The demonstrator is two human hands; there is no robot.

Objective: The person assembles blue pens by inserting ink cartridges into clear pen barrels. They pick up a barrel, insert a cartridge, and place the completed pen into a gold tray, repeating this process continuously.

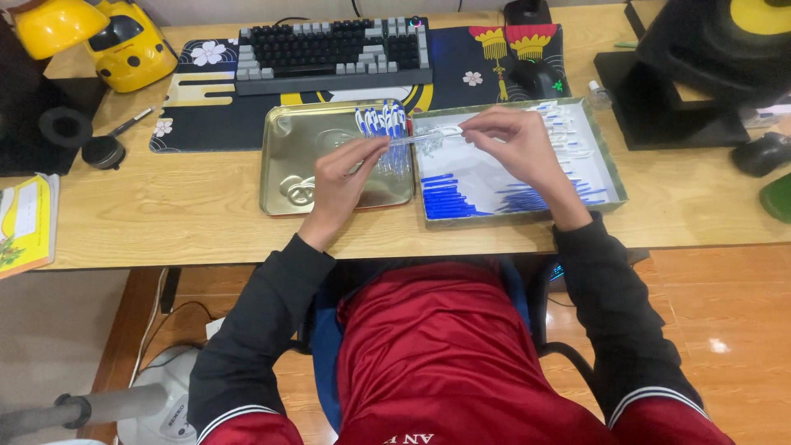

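Note:
My left hand [346, 177] and my right hand [511, 144] together hold a clear plastic pen barrel [412, 141] level between them, above the seam of two trays. Under the left hand lies a shiny metal tray [292, 194] with a bunch of blue-capped pens [383, 122] at its far right corner. Beneath the right hand is a white-bottomed tray [606, 169] with rows of blue ink refills [445, 198] near its front and clear pen parts [564, 124] at the back.
A black keyboard [334, 49] on a patterned desk mat [214, 91] lies behind the trays. A yellow toy car [128, 49] and a yellow book [25, 222] sit at the left. A dark mouse [534, 76], black stand [684, 107] and another mouse [762, 152] are at the right.

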